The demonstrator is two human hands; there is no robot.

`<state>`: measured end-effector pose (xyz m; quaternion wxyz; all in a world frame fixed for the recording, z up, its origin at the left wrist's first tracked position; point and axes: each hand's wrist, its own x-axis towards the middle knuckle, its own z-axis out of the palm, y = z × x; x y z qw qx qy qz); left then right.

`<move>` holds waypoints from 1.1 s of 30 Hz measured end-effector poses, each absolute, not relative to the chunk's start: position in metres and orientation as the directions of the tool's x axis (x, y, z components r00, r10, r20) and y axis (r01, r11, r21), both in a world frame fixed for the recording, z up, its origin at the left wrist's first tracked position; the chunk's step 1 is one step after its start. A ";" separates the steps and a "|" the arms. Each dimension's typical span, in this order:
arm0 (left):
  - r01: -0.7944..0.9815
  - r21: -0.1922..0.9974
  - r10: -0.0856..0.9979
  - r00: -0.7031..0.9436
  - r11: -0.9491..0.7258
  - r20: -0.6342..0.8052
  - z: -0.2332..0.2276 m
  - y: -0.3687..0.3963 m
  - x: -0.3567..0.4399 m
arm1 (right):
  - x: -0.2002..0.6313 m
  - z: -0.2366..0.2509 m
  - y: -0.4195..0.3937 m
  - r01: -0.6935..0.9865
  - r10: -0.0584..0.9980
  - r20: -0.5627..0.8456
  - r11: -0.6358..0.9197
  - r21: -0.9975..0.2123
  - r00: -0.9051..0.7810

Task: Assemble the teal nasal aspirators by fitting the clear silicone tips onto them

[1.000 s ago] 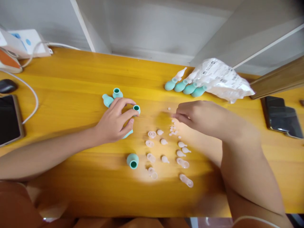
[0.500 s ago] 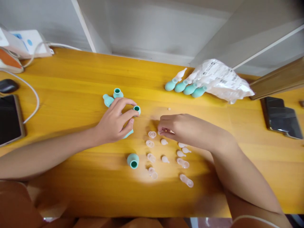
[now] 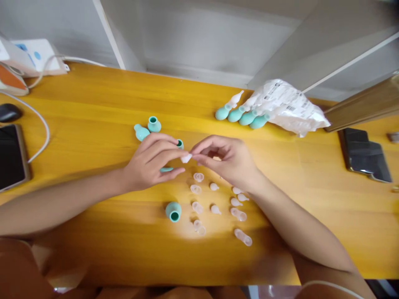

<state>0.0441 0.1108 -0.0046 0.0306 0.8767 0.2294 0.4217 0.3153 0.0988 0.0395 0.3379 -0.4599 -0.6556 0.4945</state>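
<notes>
i see the right hand [image 3: 229,160] pinching a small clear tip [image 3: 186,158] beside the left hand [image 3: 149,164], which grips a teal bulb [image 3: 178,143] above the surface [image 3: 93,108]. bulb's mouth sits just left of the tip.

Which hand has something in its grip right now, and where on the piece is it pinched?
The right hand pinches a small clear tip by its end nearest that hand. The left hand wraps a teal bulb around its body, mostly hidden.
</notes>
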 end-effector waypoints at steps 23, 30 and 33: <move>0.245 0.299 0.386 0.624 -0.922 0.679 -0.007 0.107 0.042 | 0.395 0.041 0.138 0.929 0.935 -0.102 0.316 -0.195 -0.340; 0.204 0.420 0.457 0.560 -0.884 0.691 -0.009 0.106 0.048 | 0.387 0.025 0.142 0.902 0.920 -0.068 0.362 -0.234 -0.386; 0.155 0.429 0.436 0.562 -0.890 0.703 -0.011 0.106 0.049 | 0.383 0.032 0.140 0.877 0.914 -0.020 0.382 -0.291 -0.404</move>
